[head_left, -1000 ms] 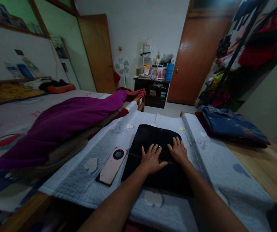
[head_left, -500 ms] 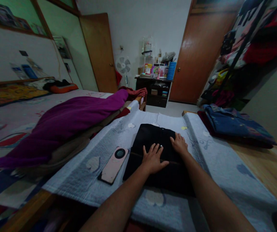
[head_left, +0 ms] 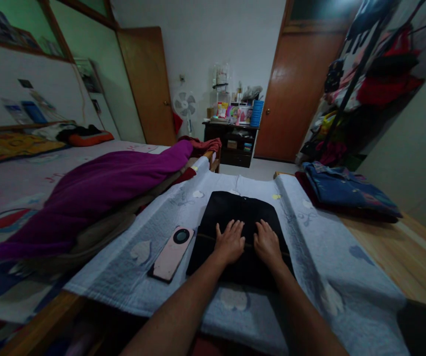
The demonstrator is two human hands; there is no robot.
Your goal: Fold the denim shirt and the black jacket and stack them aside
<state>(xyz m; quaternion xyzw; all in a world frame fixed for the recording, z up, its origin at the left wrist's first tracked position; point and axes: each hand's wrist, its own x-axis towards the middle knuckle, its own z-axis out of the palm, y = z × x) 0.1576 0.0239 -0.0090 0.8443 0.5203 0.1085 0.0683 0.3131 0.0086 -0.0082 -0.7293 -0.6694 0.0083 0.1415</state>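
A folded black garment (head_left: 242,205) lies flat on a pale blue quilted cloth (head_left: 123,277) in front of me; a small button shows near its far edge. My left hand (head_left: 230,242) rests palm down on the garment's middle, fingers stretched out. Beside it, my right hand (head_left: 267,242) also lies on the fabric with its fingers extended, a narrow gap between the two. Neither hand grips the cloth. To the left of the garment is a pink phone (head_left: 171,253) with a round black camera ring, lying back up.
A purple blanket (head_left: 112,178) is heaped on the bed at left. Folded denim clothing (head_left: 346,188) sits on a wooden surface (head_left: 413,252) at right. Farther back stand a fan (head_left: 185,105), a dark cabinet (head_left: 231,143) and hanging clothes (head_left: 387,89).
My right hand has moved left and nearer to me, from the garment's right side toward my left hand. My left thumb and fingers have drawn closer together. The view has shifted slightly.
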